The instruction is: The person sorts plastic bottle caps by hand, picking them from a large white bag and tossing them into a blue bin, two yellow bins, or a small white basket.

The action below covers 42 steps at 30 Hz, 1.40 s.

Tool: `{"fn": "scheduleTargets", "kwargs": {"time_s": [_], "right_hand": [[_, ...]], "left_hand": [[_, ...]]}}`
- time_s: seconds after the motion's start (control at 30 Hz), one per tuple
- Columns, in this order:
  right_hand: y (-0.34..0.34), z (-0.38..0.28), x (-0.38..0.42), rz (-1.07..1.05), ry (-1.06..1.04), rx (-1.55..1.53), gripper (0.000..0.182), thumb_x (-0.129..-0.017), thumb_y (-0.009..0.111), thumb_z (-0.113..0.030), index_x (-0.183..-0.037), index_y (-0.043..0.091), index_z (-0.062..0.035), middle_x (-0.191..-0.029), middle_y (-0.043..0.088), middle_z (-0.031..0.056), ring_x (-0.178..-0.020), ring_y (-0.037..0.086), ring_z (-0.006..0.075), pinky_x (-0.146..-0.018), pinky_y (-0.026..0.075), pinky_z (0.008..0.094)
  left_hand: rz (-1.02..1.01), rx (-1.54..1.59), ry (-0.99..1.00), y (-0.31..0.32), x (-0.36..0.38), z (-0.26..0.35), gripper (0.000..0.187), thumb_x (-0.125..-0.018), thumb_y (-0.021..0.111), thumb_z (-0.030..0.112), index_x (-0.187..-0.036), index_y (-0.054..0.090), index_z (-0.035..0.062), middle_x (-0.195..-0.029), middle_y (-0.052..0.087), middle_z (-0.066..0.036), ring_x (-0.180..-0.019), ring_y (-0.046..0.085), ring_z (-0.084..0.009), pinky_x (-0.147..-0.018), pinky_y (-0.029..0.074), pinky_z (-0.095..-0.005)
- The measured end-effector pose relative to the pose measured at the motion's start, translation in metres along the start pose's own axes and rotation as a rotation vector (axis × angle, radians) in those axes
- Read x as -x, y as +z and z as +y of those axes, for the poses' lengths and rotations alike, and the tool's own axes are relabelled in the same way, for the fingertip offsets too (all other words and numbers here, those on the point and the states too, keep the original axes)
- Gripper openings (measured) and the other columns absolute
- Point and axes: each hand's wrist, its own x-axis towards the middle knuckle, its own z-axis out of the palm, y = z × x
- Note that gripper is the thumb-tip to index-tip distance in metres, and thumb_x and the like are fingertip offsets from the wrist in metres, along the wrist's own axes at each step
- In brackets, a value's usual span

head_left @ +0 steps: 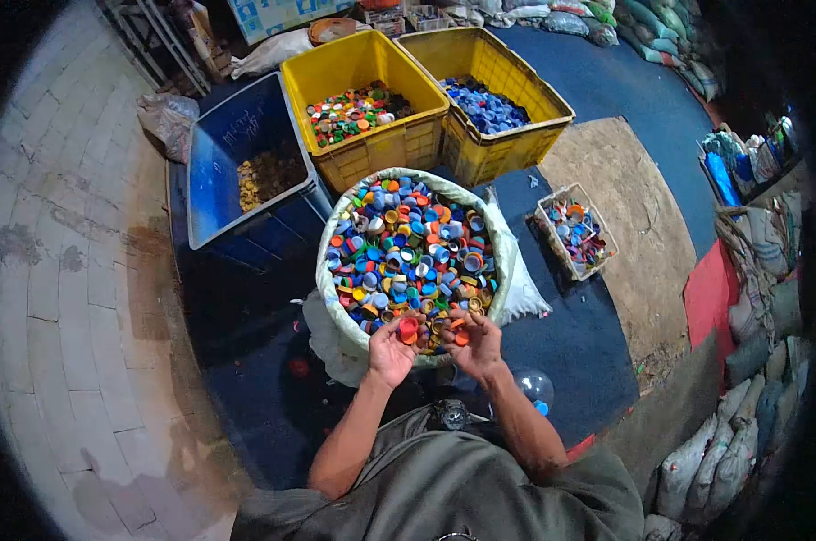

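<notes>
Looks like picking caps out by hand, tbh. Left hand [392, 358] has its fingers curled round a red cap [409, 330], right hand [478, 346] round an orange cap [462, 337], both at the near rim of the tub [323, 270]. Next move probably just calls for a light pinch. Caps are round, bright plastic.

A dark blue floor covering [583, 361] spreads through the middle of the frame. On it stand 1 blue bin [211, 176] at upper left and 2 yellow bins [381, 151] at upper centre, plus 1 round tub [325, 270] at centre, its base hidden. At right lies 1 brown board [633, 207], with 1 small pale crate [552, 242] at its left edge.
</notes>
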Motion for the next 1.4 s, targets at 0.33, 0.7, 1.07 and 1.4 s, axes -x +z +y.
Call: {"fn": "scheduleTargets", "kwargs": {"time_s": [0.33, 0.7, 1.07, 1.4], "right_hand": [[0.007, 0.014, -0.068, 0.321, -0.1, -0.049, 0.029, -0.087, 0.043, -0.026, -0.093, 0.052, 0.0014, -0.09, 0.059, 0.0145, -0.084, 0.058, 0.027, -0.074, 0.05, 0.0368], [0.246, -0.133, -0.151, -0.189, -0.613, 0.197, 0.027, -0.08, 0.055, -0.006, -0.103, 0.051, 0.0075, -0.101, 0.055, 0.0169, -0.09, 0.059, 0.0252, -0.081, 0.05, 0.0332], [-0.087, -0.061, -0.064, 1.182, -0.674, 1.532, 0.043, -0.085, 0.06, -0.033, -0.099, 0.053, 0.0064, -0.1, 0.056, 0.0276, -0.098, 0.052, 0.0415, -0.084, 0.04, 0.0463], [-0.069, -0.061, -0.083, 1.327, -0.449, 1.218, 0.038, -0.092, 0.051, -0.032, -0.096, 0.058, 0.0055, -0.089, 0.064, 0.0229, -0.081, 0.063, 0.0361, -0.071, 0.048, 0.0472]], "left_hand": [[0.142, 0.253, 0.076, -0.002, -0.056, 0.025, 0.039, -0.087, 0.056, 0.029, -0.104, 0.05, -0.0065, -0.1, 0.058, -0.018, -0.095, 0.058, -0.0311, -0.091, 0.048, -0.0442], [0.057, -0.28, 0.664, 0.193, -0.115, 0.222, 0.095, -0.08, 0.063, 0.048, -0.142, 0.016, -0.0056, -0.146, 0.02, -0.026, -0.135, 0.024, -0.0366, -0.111, 0.018, -0.0486], [1.175, -0.817, 0.593, -0.088, -0.024, 0.037, 0.049, -0.085, 0.065, 0.032, -0.108, 0.05, -0.0086, -0.099, 0.06, -0.015, -0.092, 0.058, -0.0244, -0.083, 0.044, -0.0374], [1.01, -0.625, 0.407, -0.103, -0.024, 0.011, 0.036, -0.092, 0.055, 0.033, -0.107, 0.059, 0.0003, -0.106, 0.061, -0.014, -0.088, 0.062, -0.0232, -0.071, 0.051, -0.0387]]}}
